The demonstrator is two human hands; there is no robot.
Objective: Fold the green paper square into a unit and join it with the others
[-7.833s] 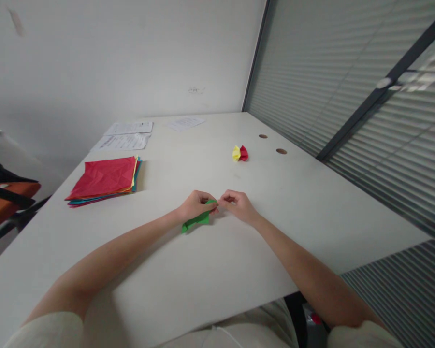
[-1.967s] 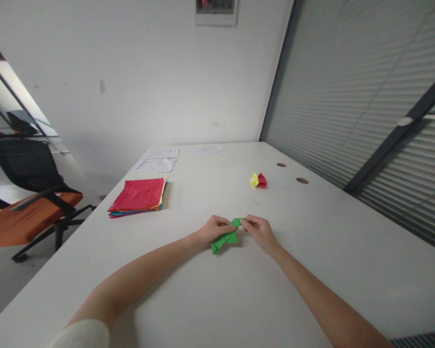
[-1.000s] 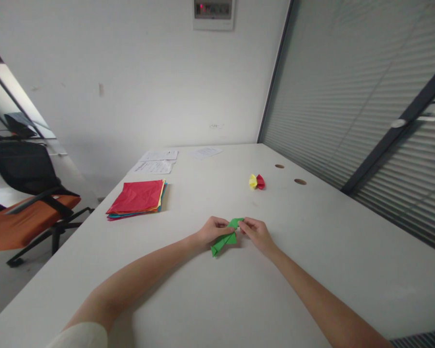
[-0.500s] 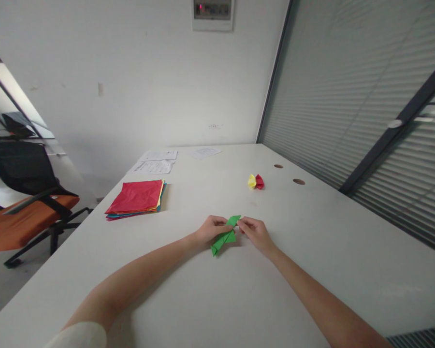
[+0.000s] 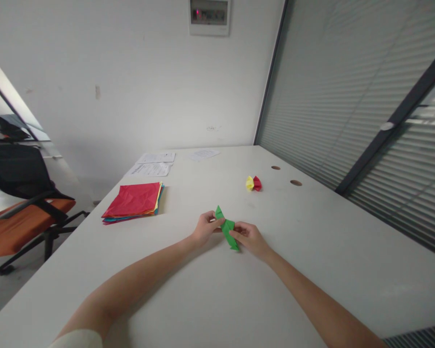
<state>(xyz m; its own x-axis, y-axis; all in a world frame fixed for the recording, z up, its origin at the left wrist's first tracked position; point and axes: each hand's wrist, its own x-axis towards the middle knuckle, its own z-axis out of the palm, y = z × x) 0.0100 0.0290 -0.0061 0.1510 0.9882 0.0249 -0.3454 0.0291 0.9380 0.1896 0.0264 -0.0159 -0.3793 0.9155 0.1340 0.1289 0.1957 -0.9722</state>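
Head cam only, so one angle. Both forearms stretch out over the white table (image 5: 322,251) and meet around the middle, wrists low, close to the top. Left hand (image 5: 205,228) is curled w/ thumb and fingers pinched on the upper part of the green folded paper (image 5: 226,227), and right hand (image 5: 248,238) is pinched on its lower end, knuckles facing the cam. The paper is a narrow strip running diagonally btw the two hands, top tip poking up past the left fingers, low over the table; can't tell if it touches. Further back-left is a stack of coloured sheets (image 5: 132,202), red on top, w/ printed pages (image 5: 152,164) behind. A yellow-and-red folded piece (image 5: 253,183) sits farther back, near two round holes (image 5: 296,182). Orange chair (image 5: 18,217) off to the left.
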